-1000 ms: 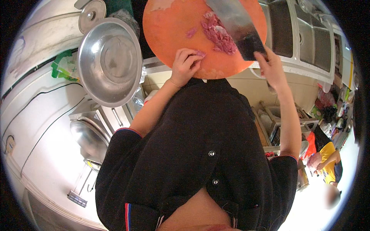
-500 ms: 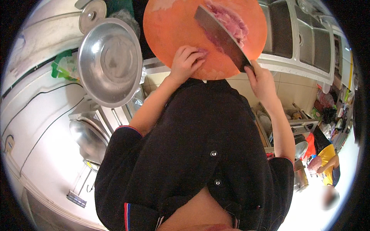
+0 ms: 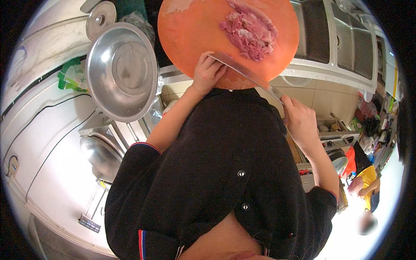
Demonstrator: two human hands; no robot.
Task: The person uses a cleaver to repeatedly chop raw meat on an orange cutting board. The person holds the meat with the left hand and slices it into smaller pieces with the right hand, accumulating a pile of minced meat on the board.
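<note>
My right hand (image 3: 300,119) grips the handle of a cleaver (image 3: 242,71). Its blade slants up and left across the near part of a round orange cutting board (image 3: 186,37), the far end right against the fingers of my left hand (image 3: 209,73). Those fingers are curled down on the board, holding a small piece of meat that the blade and fingers mostly hide. Farther back on the board lies a pile of cut raw pink meat (image 3: 249,34), apart from both hands.
A large steel bowl (image 3: 93,71) stands left of the board, with a round metal lid (image 3: 100,21) behind it. A green and white bag (image 3: 71,78) lies beside the bowl. To the right is a steel sink (image 3: 353,37). Another person (image 3: 368,188) is at the far right.
The cleaver has moved left and nearer, from over the meat pile to my left fingers, uncovering the pile. My right hand has come down and back; my left stays nearly in place.
</note>
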